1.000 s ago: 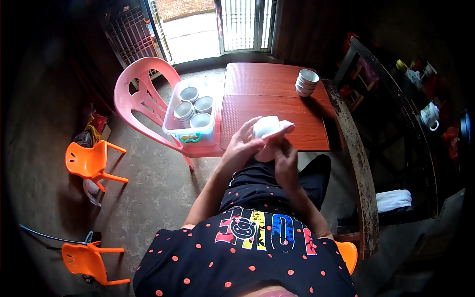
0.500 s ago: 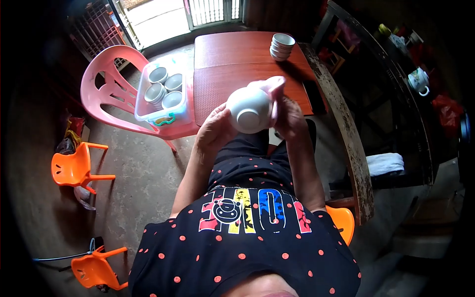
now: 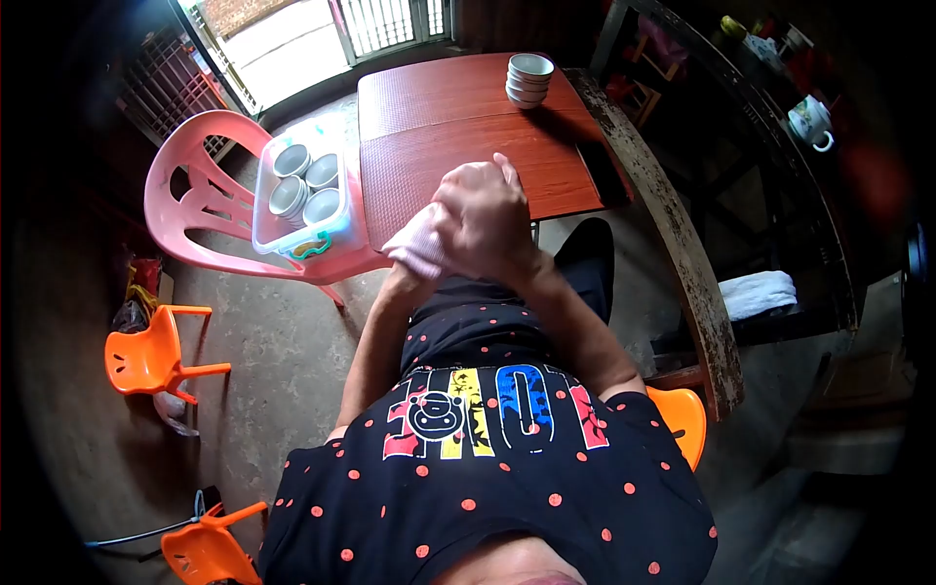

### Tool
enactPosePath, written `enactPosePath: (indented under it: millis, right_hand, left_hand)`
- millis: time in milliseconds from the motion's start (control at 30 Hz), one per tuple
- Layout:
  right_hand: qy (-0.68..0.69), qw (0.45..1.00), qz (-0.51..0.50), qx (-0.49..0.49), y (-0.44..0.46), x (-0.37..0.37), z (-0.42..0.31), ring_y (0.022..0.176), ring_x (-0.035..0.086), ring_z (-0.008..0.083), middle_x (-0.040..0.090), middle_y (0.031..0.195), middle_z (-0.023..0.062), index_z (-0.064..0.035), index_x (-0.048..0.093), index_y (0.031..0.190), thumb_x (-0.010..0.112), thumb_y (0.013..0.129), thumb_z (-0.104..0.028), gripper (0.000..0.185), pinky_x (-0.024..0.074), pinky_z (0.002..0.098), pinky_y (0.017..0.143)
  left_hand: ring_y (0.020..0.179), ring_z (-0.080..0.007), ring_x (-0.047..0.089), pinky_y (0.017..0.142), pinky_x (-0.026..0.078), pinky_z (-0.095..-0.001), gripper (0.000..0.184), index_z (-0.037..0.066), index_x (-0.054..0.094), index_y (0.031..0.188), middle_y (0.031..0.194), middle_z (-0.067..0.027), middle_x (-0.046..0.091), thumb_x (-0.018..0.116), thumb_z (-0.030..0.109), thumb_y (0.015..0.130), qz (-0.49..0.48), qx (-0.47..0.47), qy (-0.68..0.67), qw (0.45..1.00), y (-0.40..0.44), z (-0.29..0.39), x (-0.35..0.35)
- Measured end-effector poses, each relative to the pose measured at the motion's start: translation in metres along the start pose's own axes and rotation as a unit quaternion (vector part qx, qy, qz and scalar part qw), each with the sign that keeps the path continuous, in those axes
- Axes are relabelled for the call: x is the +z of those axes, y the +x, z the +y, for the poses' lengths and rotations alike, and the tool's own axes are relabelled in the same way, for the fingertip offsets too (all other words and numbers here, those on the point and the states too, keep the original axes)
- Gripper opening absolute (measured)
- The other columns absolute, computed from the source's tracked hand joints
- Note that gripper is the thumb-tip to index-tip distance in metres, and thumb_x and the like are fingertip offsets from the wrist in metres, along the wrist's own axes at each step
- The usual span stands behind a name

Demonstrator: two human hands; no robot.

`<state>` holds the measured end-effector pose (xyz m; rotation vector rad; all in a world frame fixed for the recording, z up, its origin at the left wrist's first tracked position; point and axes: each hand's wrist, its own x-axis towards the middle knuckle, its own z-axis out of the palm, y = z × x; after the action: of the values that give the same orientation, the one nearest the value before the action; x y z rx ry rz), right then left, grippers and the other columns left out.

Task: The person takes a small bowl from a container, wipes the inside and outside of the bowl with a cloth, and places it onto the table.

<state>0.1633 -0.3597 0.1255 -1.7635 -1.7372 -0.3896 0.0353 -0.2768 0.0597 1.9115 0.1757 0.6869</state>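
My right hand [image 3: 487,216] is closed on a pink cloth [image 3: 421,246], its back turned up toward me. The cloth's loose end hangs over my left wrist. Most of my left hand [image 3: 406,283] lies beneath the cloth and my right hand, so its fingers are hidden. The white bowl seen between the hands earlier does not show; the hands may be covering it. Both hands are held together above my lap, in front of the red-brown table [image 3: 458,117]. On the table's far side stands a stack of white bowls [image 3: 529,83].
Left of the table, a clear plastic box [image 3: 261,219] with several stacks of bowls stands on a pink chair [image 3: 185,234]. A dark flat object [image 3: 603,174] lies at the table's right edge, near a worn wooden beam [image 3: 673,224]. Orange stools [image 3: 146,359] stand on the floor.
My right hand has swung left, over my left hand, bringing the cloth with it. The white bowl has gone out of sight. The whole view has shifted slightly.
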Motion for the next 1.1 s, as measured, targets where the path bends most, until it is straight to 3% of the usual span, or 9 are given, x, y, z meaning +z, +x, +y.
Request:
enactPosePath:
  millis: [200,267,333,433,533,667,800,1033,1100]
  right_hand:
    - [0.536,0.842,0.003,-0.064,-0.022,0.060,0.099,0.102,0.061,0.0239,0.058,0.119,0.0137,-0.0042,0.053,0.124,0.070,0.079,-0.023,0.051,0.0480,0.0361,0.092]
    - [0.783,0.621,0.009,0.039,-0.032,0.064,0.069,0.100,0.061,0.0230,0.058,0.116,0.0111,-0.0060,0.047,0.129,0.061,0.087,-0.038,0.055,0.0500,0.0391,0.089]
    - [0.977,0.200,-0.061,0.049,-0.036,0.075,0.056,0.099,0.061,0.0232,0.059,0.110,0.0104,-0.0083,0.044,0.131,0.046,0.092,-0.053,0.059,0.0521,0.0417,0.084]
    - [0.926,0.330,0.024,0.183,-0.047,0.081,0.061,0.100,0.060,0.0247,0.059,0.109,0.0109,-0.0063,0.043,0.132,0.038,0.095,-0.051,0.058,0.0516,0.0417,0.085]
    - [0.375,0.911,0.010,0.172,-0.049,0.049,0.070,0.110,0.057,0.0277,0.056,0.120,0.0143,-0.0038,0.044,0.132,0.030,0.099,-0.038,0.050,0.0483,0.0397,0.092]
    - [0.641,0.757,0.057,0.112,-0.037,0.016,0.044,0.129,0.041,0.0341,0.046,0.135,0.0206,-0.0037,0.049,0.131,0.027,0.093,-0.012,0.044,0.0379,0.0397,0.106]
    - [0.134,0.981,0.065,-0.125,-0.030,-0.012,0.014,0.127,0.040,0.0439,0.048,0.133,0.0216,-0.0099,0.056,0.128,0.050,0.091,-0.020,0.039,0.0336,0.0568,0.104]
    - [0.040,0.994,0.075,-0.070,-0.031,-0.012,-0.007,0.120,0.045,0.0363,0.053,0.122,0.0172,-0.0108,0.067,0.108,0.059,0.085,-0.026,0.029,0.0264,0.0576,0.103]
    - [0.041,0.991,0.074,-0.107,-0.024,-0.005,0.003,0.105,0.054,0.0328,0.059,0.103,0.0136,-0.0081,0.069,0.093,0.059,0.083,-0.023,0.021,0.0407,0.0537,0.092]
  left_hand:
    - [0.091,-0.0115,0.059,0.083,0.049,-0.0277,0.028,-0.006,0.061,0.107,0.099,-0.0055,0.064,0.062,-0.004,0.079,-0.040,-0.068,-0.349,0.934,0.003,0.007,0.014]
    - [0.091,-0.0110,0.059,0.083,0.049,-0.0273,0.027,-0.006,0.061,0.106,0.099,-0.0054,0.064,0.062,-0.004,0.079,-0.011,-0.066,-0.365,0.929,0.009,0.013,0.022]
    - [0.092,-0.0111,0.059,0.084,0.048,-0.0271,0.026,-0.005,0.061,0.107,0.099,-0.0056,0.064,0.062,-0.003,0.080,0.002,-0.065,-0.375,0.925,0.009,0.016,0.024]
    - [0.094,-0.0122,0.059,0.086,0.048,-0.0281,0.029,-0.005,0.060,0.110,0.102,-0.0069,0.064,0.064,-0.001,0.081,0.003,-0.077,-0.387,0.919,0.008,0.009,0.018]
    - [0.097,-0.0134,0.059,0.089,0.047,-0.0293,0.035,-0.005,0.056,0.115,0.105,-0.0081,0.064,0.065,0.002,0.082,0.002,-0.054,-0.434,0.899,0.008,0.027,0.013]
    - [0.096,-0.0125,0.059,0.088,0.047,-0.0280,0.035,-0.005,0.055,0.115,0.107,-0.0080,0.063,0.065,0.004,0.083,0.004,-0.051,-0.412,0.910,0.009,0.026,0.003]
    - [0.092,-0.0113,0.059,0.079,0.049,-0.0256,0.030,-0.004,0.056,0.110,0.100,-0.0064,0.063,0.065,0.006,0.082,-0.006,-0.038,-0.380,0.924,0.003,0.004,-0.003]
    - [0.081,-0.0085,0.059,0.071,0.049,-0.0244,0.021,-0.003,0.060,0.100,0.093,-0.0032,0.063,0.065,0.005,0.081,-0.021,-0.012,-0.241,0.970,0.001,0.005,0.000]
    - [0.082,-0.0080,0.058,0.072,0.048,-0.0241,0.020,-0.003,0.061,0.099,0.092,-0.0035,0.063,0.066,0.004,0.081,-0.066,-0.023,-0.259,0.963,0.000,0.000,-0.003]
